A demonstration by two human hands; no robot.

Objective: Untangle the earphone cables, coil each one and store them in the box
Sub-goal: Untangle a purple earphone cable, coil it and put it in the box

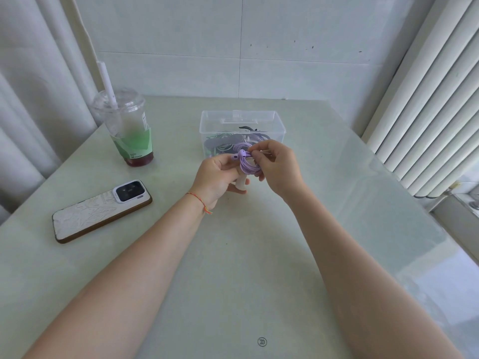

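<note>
A purple earphone cable (246, 165) is wound into a small coil between both hands, just in front of the clear plastic box (278, 130). My left hand (219, 177) holds the coil, with the purple earbuds sticking up by the thumb and a pale holder showing below the fingers. My right hand (277, 164) pinches the cable at the top of the coil. Inside the box lie other coiled cables, green, grey and purple, partly hidden by my hands.
A phone (101, 211) lies face down at the left of the pale table (233, 268). A plastic cup with a straw and green sleeve (127, 128) stands at the back left. Curtains hang left; a white radiator is at the right.
</note>
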